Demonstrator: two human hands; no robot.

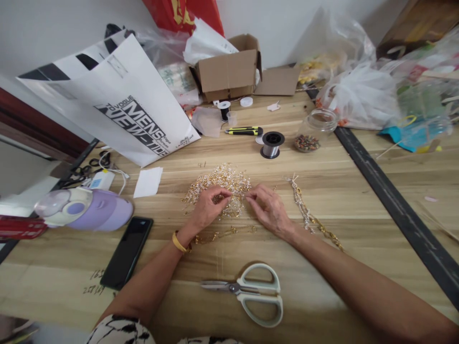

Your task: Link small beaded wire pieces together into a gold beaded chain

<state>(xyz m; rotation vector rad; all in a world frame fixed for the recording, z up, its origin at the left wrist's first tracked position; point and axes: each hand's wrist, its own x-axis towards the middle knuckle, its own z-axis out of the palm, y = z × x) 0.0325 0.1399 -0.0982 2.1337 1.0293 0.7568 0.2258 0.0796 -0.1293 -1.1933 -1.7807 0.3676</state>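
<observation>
A loose heap of small gold and clear beads [224, 179] lies on the wooden table. Over its near left side is my left hand [210, 206], thumb and forefinger pinched together; whatever sits between the tips is too small to name. My right hand [267, 208] is at the heap's right edge, its fingertips also pinched, with any held piece too tiny to make out. Just below the hands lies a thin gold beaded chain [233, 230], partly behind my left wrist. Right of my right hand rest silver and gold chain strands [304, 210].
White-handled scissors [260, 291] lie near the front, with a phone [127, 253] and purple bottle [103, 210] to the left. Behind the beads are a wire spool [271, 145], a box cutter [244, 131] and a jar of beads [308, 138]. A white bag [118, 100] stands back left.
</observation>
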